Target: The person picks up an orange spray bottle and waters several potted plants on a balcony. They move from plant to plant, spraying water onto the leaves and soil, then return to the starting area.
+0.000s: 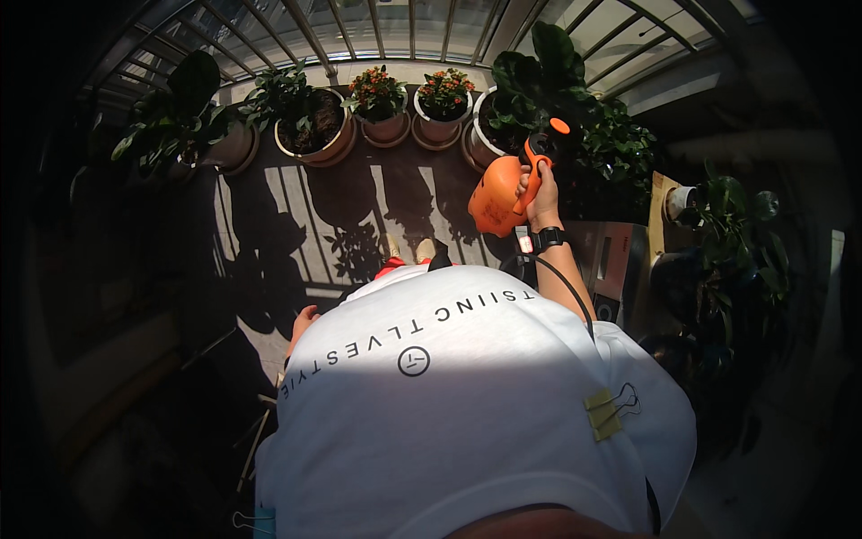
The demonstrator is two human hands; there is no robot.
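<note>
My right hand (pixel 542 199) is wrapped round the handle of an orange spray bottle (pixel 496 199) with a black and orange head. The bottle is held up at the right, in front of a large leafy plant (pixel 530 85) in a white pot (pixel 485 135). My left hand (pixel 306 318) hangs low by my left side, close to my white shirt. Most of its fingers are hidden, so its grip cannot be made out, and no object shows in it.
Two small pots with orange-red flowers (pixel 377 90) stand along the railing (pixel 413 31). Left of them are a wide pot (pixel 339 142) and another leafy plant (pixel 193 99). Dark foliage (pixel 718 242) and a grey box-like appliance (pixel 615 260) stand at the right. Shadows stripe the floor.
</note>
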